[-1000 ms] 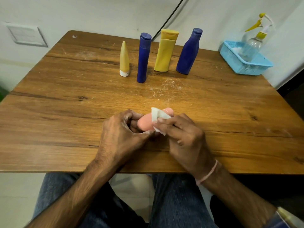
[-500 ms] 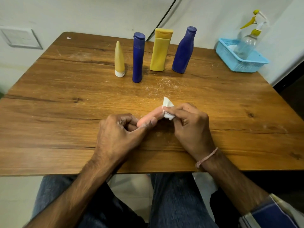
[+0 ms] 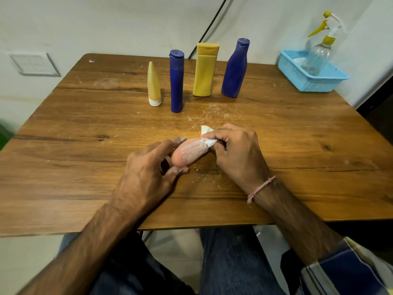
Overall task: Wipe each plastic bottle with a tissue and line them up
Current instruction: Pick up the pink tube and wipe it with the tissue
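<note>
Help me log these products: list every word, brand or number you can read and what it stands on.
None can be read.
The four standing bottles show plain sides, no print.
The pink bottle in the hands shows only white smears.
The spray bottle in the blue basket shows no label.

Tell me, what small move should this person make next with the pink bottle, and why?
Probably draw the tissue back down the pink bottle toward the left hand. The right hand pinches the tissue at the bottle's far end, while white streaks show along its side, so it looks not yet clean. Four bottles already stand in a row behind.
</note>
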A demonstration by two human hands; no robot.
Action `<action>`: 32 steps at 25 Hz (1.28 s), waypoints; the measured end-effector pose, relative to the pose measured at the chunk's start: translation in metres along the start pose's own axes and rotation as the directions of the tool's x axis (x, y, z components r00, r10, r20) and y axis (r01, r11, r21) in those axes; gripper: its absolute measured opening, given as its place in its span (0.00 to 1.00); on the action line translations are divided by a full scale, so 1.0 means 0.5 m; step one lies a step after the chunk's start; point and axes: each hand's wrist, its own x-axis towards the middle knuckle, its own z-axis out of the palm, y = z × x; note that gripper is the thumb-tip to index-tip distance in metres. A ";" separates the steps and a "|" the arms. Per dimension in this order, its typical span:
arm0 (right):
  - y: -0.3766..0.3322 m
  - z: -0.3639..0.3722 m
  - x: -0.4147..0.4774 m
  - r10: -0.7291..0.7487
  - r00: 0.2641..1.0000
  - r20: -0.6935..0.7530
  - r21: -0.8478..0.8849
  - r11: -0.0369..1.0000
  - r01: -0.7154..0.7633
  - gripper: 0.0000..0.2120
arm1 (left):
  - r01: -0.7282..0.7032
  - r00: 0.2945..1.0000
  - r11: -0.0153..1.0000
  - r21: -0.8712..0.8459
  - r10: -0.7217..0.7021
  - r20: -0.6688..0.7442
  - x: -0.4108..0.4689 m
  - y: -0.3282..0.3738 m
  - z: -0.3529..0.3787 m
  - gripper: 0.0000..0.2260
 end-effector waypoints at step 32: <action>0.023 0.008 -0.009 -0.005 0.999 -0.032 -0.100 0.995 0.002 0.16 | 0.225 0.969 0.967 -0.117 -0.235 -0.081 0.006 0.004 0.028 0.28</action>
